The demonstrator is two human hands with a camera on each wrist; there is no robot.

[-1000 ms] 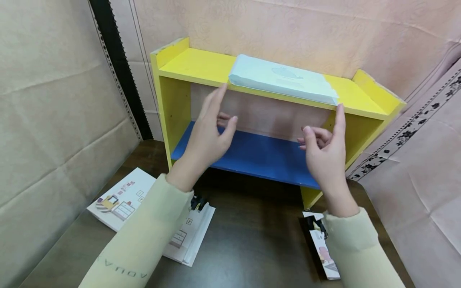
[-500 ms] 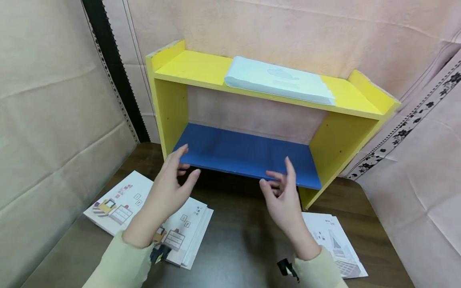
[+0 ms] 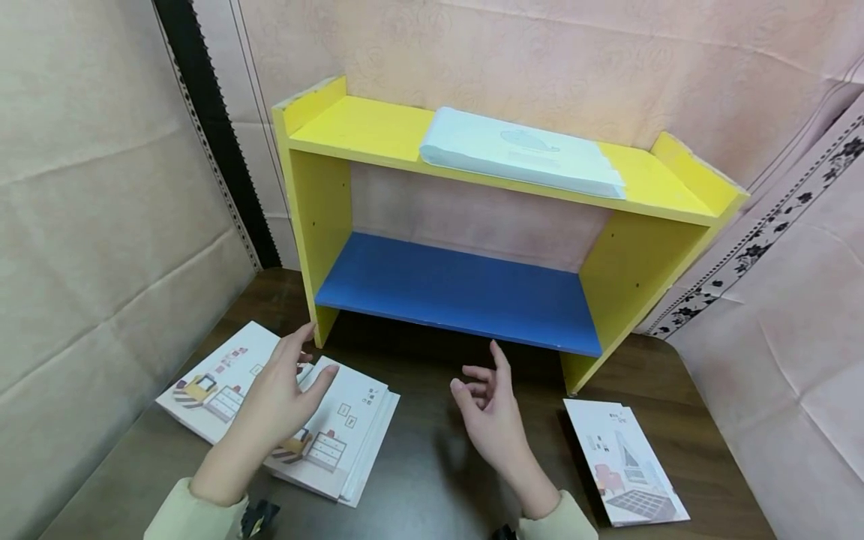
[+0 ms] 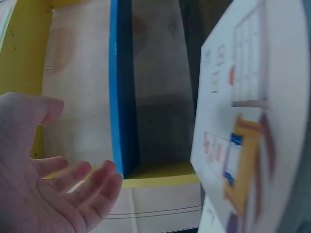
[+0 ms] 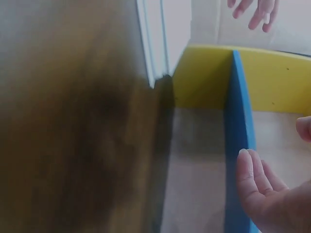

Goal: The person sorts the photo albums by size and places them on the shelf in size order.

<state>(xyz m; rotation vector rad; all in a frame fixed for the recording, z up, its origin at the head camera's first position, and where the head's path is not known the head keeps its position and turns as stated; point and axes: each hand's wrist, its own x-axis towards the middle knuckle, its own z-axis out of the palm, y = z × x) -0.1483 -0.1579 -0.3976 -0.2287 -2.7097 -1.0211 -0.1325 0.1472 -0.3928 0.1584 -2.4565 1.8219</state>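
My left hand [image 3: 266, 401] hovers over the white illustrated books at the left, its fingers loosely bent and holding nothing. Under it lie one white book [image 3: 212, 397] and, partly hidden, a small stack of white books [image 3: 344, 427] with furniture drawings. My right hand [image 3: 493, 420] is above the dark table, in front of the shelf, also holding nothing. In the left wrist view the left palm [image 4: 29, 189] shows with thumb and fingers apart. A light blue booklet [image 3: 520, 154] lies flat on the top board of the yellow bookshelf [image 3: 385, 120].
The bookshelf has a blue lower board [image 3: 459, 292] and yellow side panels. More white books [image 3: 628, 457] lie at the right of the dark wooden table [image 3: 418, 480]. Pale cloth [image 3: 506, 52] hangs behind and along both sides.
Both hands have drawn back and down from beside the blue booklet at the top of the shelf, toward the table. The booklet stays on the top board.
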